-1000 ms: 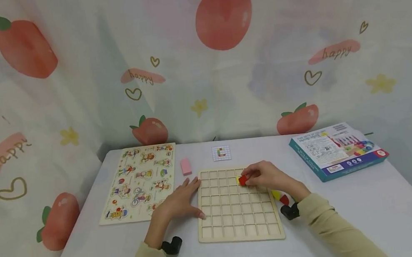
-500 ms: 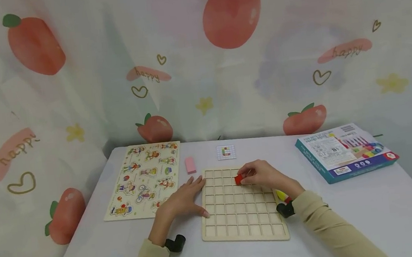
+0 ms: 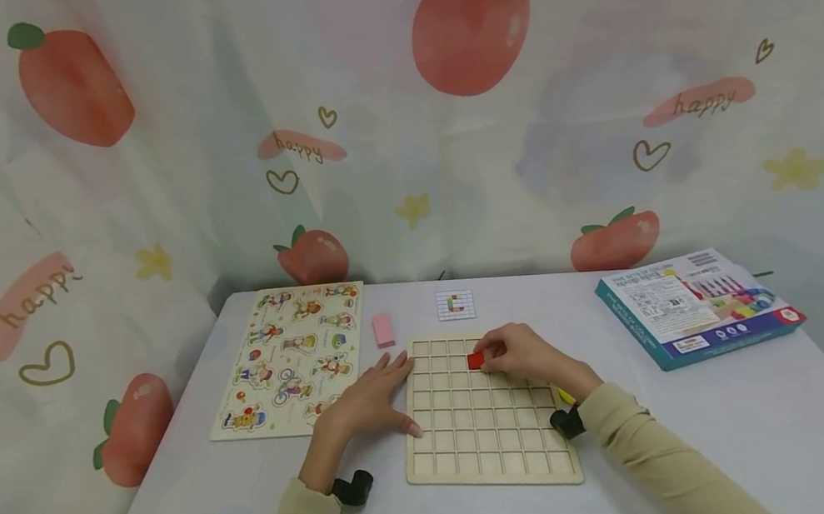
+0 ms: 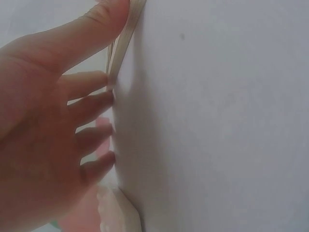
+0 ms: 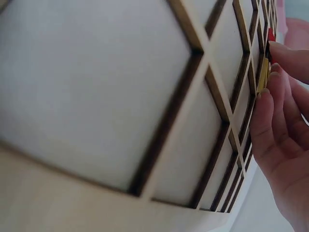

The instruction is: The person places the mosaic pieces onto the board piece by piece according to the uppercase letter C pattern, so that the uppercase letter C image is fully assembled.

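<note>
A wooden grid board (image 3: 456, 441) lies on the table before me. My right hand (image 3: 519, 355) pinches a red square tile (image 3: 476, 360) between thumb and fingers, low over the upper cells of the grid. In the right wrist view, a yellow tile (image 5: 263, 76) sits in the grid beside the red tile (image 5: 271, 37), next to the fingertips. My left hand (image 3: 367, 400) rests with spread fingers along the board's left edge, thumb on the rim; the left wrist view shows those fingers (image 4: 91, 104) straight against the edge.
Beyond the board lie a small patterned card (image 3: 456, 305) and a pink block (image 3: 383, 330). A picture puzzle board (image 3: 284, 371) is at left, a flat box (image 3: 699, 306) at right. A yellow piece (image 3: 566, 397) shows partly behind the right wrist.
My right hand has brought the red tile slightly left and lowered it to the grid, covering the yellow tile in the head view. The left hand stays at the board's edge.
</note>
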{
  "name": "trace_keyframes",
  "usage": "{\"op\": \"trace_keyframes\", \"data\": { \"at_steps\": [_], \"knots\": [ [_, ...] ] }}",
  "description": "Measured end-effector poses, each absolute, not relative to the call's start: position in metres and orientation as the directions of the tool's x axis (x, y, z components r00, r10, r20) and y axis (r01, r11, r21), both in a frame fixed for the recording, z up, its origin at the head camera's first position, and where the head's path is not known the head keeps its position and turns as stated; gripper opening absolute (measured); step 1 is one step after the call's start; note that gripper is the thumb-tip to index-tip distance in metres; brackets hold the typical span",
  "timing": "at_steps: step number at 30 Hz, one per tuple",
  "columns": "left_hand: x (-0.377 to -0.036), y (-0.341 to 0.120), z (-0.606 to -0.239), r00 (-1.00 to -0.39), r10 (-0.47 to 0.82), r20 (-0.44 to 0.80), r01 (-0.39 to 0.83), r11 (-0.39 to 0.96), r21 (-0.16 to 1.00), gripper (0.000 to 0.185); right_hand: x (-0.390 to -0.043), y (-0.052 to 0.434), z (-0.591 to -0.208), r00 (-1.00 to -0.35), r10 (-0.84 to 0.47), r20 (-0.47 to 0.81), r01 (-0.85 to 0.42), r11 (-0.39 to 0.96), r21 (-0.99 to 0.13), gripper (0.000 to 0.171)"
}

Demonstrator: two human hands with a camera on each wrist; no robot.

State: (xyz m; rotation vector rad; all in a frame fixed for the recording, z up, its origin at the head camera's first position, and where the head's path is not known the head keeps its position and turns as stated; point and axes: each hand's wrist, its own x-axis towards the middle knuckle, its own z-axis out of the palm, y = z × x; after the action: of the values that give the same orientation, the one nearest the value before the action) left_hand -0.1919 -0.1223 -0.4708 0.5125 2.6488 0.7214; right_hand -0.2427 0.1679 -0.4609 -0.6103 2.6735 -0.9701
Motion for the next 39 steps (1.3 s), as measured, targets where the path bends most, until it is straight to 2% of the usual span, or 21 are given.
{"op": "trace_keyframes", "data": {
  "at_steps": [7, 15, 39],
  "knots": [
    [-0.19, -0.122, -0.467, -0.871, 0.436, -0.226, 0.254, 0.794, 0.553, 0.109, -0.241, 0.176, -0.462, -0.879, -0.473, -0.059, -0.314, 0.668, -0.675, 0.025],
    [-0.189, -0.121, -0.47, -0.873, 0.429, -0.23, 0.247, 0.798, 0.549, 0.11, -0.232, 0.197, -0.462, -0.908, -0.411, -0.081, -0.246, 0.68, -0.691, 0.018],
    [-0.188, -0.121, -0.468, -0.871, 0.44, -0.219, 0.265, 0.796, 0.544, 0.109, -0.199, 0.25, -0.453, -0.928, -0.356, -0.108, -0.204, 0.732, -0.65, 0.017]
  ]
}}
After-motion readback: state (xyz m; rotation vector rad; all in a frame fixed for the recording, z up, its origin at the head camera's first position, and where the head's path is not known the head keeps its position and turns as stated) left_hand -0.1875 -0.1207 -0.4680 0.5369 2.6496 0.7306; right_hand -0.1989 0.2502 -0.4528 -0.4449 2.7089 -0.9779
